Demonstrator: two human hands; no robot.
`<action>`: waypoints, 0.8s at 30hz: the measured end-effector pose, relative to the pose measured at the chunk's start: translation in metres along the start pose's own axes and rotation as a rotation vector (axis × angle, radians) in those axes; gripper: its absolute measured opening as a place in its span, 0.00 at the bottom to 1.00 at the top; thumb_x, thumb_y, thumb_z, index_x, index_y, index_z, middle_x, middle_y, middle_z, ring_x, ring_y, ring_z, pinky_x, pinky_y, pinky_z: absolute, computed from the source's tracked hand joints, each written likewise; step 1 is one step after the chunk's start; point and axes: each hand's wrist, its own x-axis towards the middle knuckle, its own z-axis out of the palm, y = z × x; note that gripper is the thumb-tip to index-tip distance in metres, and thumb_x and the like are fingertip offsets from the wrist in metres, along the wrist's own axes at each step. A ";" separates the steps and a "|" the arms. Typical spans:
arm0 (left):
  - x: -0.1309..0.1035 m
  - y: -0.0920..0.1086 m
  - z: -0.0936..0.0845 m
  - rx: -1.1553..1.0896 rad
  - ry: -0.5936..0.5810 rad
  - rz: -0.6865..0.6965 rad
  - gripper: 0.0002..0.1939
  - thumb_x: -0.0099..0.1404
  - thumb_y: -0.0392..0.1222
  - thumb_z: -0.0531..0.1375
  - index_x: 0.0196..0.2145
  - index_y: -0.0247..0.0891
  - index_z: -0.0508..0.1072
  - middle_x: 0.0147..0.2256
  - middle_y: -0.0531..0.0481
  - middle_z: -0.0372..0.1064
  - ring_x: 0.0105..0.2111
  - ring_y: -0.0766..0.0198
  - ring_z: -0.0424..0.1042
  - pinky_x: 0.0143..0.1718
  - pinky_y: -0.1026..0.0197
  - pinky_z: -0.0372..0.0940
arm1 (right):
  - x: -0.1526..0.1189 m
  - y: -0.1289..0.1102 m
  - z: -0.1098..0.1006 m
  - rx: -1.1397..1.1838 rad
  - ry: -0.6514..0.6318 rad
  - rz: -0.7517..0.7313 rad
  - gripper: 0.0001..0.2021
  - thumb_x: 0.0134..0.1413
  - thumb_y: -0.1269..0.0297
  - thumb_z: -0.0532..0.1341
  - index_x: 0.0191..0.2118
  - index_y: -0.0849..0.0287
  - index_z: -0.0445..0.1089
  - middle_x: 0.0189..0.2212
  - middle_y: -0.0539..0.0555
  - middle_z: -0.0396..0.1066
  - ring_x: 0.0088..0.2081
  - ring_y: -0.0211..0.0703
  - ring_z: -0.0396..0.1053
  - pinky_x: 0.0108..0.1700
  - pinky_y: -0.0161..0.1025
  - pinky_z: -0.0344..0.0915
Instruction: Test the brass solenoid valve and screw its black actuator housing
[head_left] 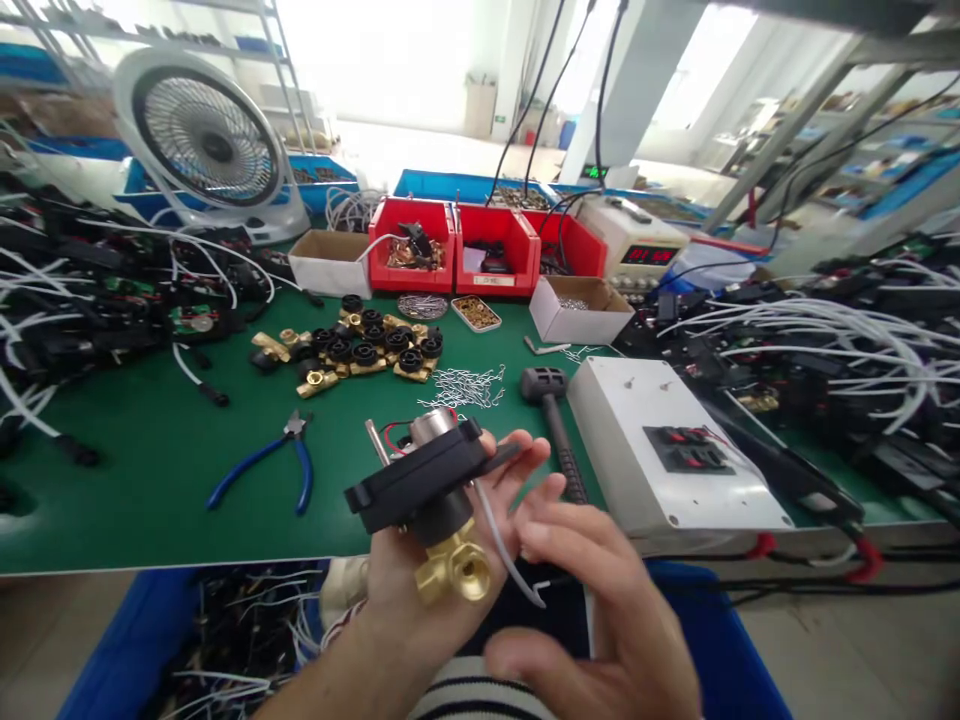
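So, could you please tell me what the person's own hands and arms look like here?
Both are bare: the left hand and right hand wear no gloves, rings or watch that I can see. The left forearm is uncovered, with no sleeve showing. A black-and-white striped garment shows at the bottom edge.

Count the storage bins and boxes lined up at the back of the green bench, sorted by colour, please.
Red plastic bins: 3
Open cardboard boxes, white outside: 2
Total: 5

Long blue trays behind them are partly hidden, so they are left out.
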 end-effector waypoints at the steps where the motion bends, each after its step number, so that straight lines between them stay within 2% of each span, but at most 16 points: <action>1: -0.001 -0.001 -0.002 0.035 0.009 0.024 0.17 0.58 0.54 0.67 0.38 0.38 0.81 0.45 0.43 0.76 0.52 0.53 0.72 0.56 0.51 0.68 | -0.002 0.000 0.009 -0.027 0.014 -0.014 0.22 0.58 0.50 0.65 0.52 0.56 0.65 0.45 0.55 0.70 0.47 0.41 0.71 0.48 0.35 0.70; 5: -0.006 0.000 -0.009 0.180 0.031 0.004 0.20 0.57 0.55 0.68 0.43 0.41 0.81 0.48 0.46 0.75 0.51 0.54 0.73 0.54 0.59 0.69 | -0.002 0.001 0.030 -0.072 0.076 0.018 0.20 0.57 0.55 0.67 0.51 0.57 0.65 0.47 0.57 0.69 0.49 0.45 0.70 0.49 0.39 0.71; 9: -0.004 0.008 -0.007 0.320 0.091 -0.016 0.24 0.60 0.61 0.65 0.45 0.39 0.80 0.49 0.45 0.74 0.52 0.53 0.72 0.53 0.61 0.69 | -0.005 0.000 0.033 -0.041 0.113 0.007 0.21 0.57 0.54 0.65 0.52 0.55 0.62 0.50 0.58 0.70 0.50 0.48 0.72 0.49 0.43 0.72; 12: -0.002 0.019 0.003 0.432 0.170 0.043 0.23 0.65 0.62 0.61 0.46 0.42 0.78 0.48 0.48 0.74 0.48 0.58 0.74 0.46 0.65 0.71 | -0.005 -0.001 0.026 -0.051 0.185 0.039 0.22 0.53 0.66 0.64 0.54 0.53 0.60 0.50 0.59 0.69 0.49 0.47 0.73 0.48 0.42 0.73; 15: -0.007 0.029 0.013 0.595 0.182 0.083 0.31 0.61 0.69 0.58 0.51 0.46 0.76 0.48 0.47 0.73 0.48 0.53 0.73 0.43 0.60 0.73 | -0.001 -0.003 0.013 -0.071 0.176 0.037 0.25 0.48 0.76 0.62 0.53 0.52 0.62 0.48 0.56 0.69 0.46 0.43 0.74 0.46 0.37 0.74; 18: -0.017 0.032 0.017 0.736 0.160 0.104 0.39 0.52 0.70 0.66 0.52 0.40 0.75 0.48 0.41 0.72 0.49 0.44 0.71 0.43 0.55 0.73 | 0.004 -0.003 0.000 -0.099 0.109 0.032 0.23 0.48 0.78 0.60 0.51 0.53 0.64 0.46 0.55 0.70 0.44 0.40 0.74 0.45 0.34 0.73; 22: -0.023 0.031 0.018 0.916 0.217 0.086 0.35 0.57 0.61 0.67 0.57 0.43 0.70 0.50 0.41 0.71 0.45 0.45 0.73 0.41 0.56 0.72 | 0.005 -0.004 -0.008 -0.115 0.075 0.005 0.22 0.49 0.79 0.60 0.50 0.53 0.65 0.47 0.56 0.69 0.45 0.40 0.73 0.45 0.33 0.74; 24: -0.023 0.031 0.018 0.939 0.184 0.066 0.34 0.58 0.59 0.67 0.58 0.43 0.69 0.49 0.42 0.72 0.44 0.46 0.74 0.43 0.57 0.71 | 0.003 -0.005 -0.011 -0.146 0.069 -0.017 0.22 0.49 0.79 0.60 0.50 0.53 0.66 0.47 0.56 0.69 0.46 0.40 0.73 0.45 0.34 0.74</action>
